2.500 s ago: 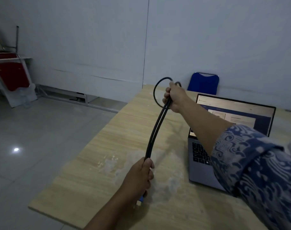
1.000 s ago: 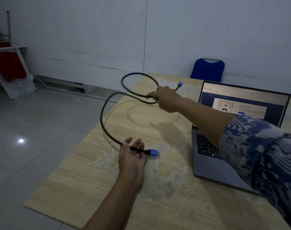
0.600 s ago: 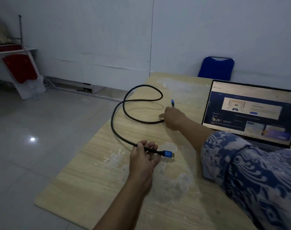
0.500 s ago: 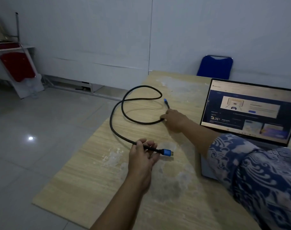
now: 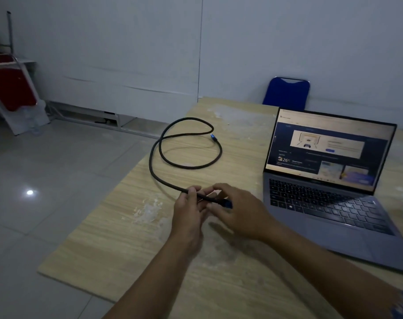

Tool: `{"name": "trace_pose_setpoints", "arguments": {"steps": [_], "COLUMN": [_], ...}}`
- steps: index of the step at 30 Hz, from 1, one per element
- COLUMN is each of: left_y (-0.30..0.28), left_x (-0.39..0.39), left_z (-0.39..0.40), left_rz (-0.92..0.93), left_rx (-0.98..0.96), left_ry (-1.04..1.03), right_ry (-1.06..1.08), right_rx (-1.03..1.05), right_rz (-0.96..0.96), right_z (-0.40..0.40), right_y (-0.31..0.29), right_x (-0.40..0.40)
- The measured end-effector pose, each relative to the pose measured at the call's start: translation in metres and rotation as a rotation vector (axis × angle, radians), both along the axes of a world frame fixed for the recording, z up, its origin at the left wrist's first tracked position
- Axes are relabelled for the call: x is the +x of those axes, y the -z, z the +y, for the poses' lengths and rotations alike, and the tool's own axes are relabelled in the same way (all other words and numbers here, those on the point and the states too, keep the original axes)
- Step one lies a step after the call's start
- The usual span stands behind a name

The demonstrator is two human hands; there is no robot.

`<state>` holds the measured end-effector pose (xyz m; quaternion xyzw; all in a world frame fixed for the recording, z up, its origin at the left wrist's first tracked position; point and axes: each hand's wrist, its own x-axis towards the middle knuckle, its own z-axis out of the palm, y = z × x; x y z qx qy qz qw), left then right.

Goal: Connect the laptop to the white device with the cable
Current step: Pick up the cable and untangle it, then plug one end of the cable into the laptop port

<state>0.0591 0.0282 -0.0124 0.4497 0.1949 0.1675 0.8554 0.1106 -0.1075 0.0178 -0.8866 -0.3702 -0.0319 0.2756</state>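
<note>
Hands (image 5: 189, 217) on cable (image 5: 154, 157), wooden table (image 5: 127, 245), tiled floor (image 5: 46, 180)

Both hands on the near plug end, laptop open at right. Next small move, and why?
Probably carry the plug right toward the laptop side. The left hand and right hand both pinch that cable end, nothing is plugged in, and the far plug lies free on the table. No port or white device shows.

cable (image 5: 159, 147) on table (image 5: 117, 231), laptop (image 5: 329, 194) right
</note>
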Motion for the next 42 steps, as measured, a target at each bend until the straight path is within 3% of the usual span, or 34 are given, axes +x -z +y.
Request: {"name": "trace_pose_setpoints", "arguments": {"steps": [3,6,8,9,12,15,18,22,27,30,34,38,42], "left_y": [0.000,-0.010,-0.021,-0.027,-0.043,-0.054,-0.059,-0.059,-0.046,-0.038,-0.036,-0.038,-0.040], "left_x": [-0.002,-0.001,0.002,0.003,0.005,0.011,0.017,0.015,0.013,0.011,0.006,0.002,-0.003], "left_z": [-0.001,0.009,0.026,0.035,0.053,0.057,0.051,0.026,0.003,0.000,-0.001,-0.008,-0.021], "left_rz": [-0.017,-0.016,-0.049,-0.061,-0.050,-0.094,-0.181,-0.325,-0.308,-0.310,-0.323,-0.357,-0.381], "left_rx": [0.053,-0.013,-0.037,0.040,0.579,1.165,1.525,1.844,1.870,1.679,1.414,1.341,1.256], "left_ry": [0.018,-0.058,-0.127,-0.149,-0.174,-0.162,-0.066,0.079,0.202,0.312,0.390,0.416,0.394], "right_ry": [0.045,0.090,0.120,0.143,0.219,0.266,0.273,0.247,0.244,0.229,0.208,0.243,0.305], "right_rx": [0.022,0.094,0.113,0.132,0.240,0.412,0.476,0.473,0.428,0.434,0.643,0.889,1.028], "right_rz": [-0.072,-0.138,-0.105,-0.068,0.130,0.545,0.867,1.000,0.968,0.775,0.626,0.645,0.804], "right_z": [-0.007,-0.017,-0.024,-0.029,-0.041,-0.052,-0.063,-0.076,-0.091,-0.100,-0.111,-0.112,-0.106], "right_y": [0.004,-0.001,-0.005,-0.007,-0.016,-0.030,-0.040,-0.042,-0.039,-0.036,-0.029,-0.030,-0.031], "right_x": [-0.014,-0.020,-0.024,-0.026,-0.031,-0.035,-0.041,-0.045,-0.049,-0.054,-0.059,-0.059,-0.058]}}
